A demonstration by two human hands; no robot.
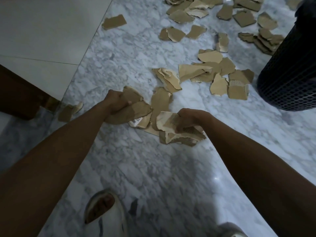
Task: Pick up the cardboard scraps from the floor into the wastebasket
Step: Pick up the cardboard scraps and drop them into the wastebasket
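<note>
Torn brown cardboard scraps lie scattered over the white marble floor (119, 69). My left hand (114, 102) is closed around a bunch of scraps (136, 108) low over the floor. My right hand (189, 119) grips another bundle of scraps (172, 132), pale and corrugated on the inside. Between the hands lies a long scrap (159, 103). More scraps form a cluster (215, 72) ahead and another spread (205, 12) at the top. The dark mesh wastebasket (290, 79) stands at the right edge, partly cut off.
A single scrap (114, 22) lies far left by the pale wall base, and another scrap (69, 111) sits near a dark wooden furniture piece (18, 96). My feet in white slippers (104, 214) show at the bottom. Bare floor lies between me and the wastebasket.
</note>
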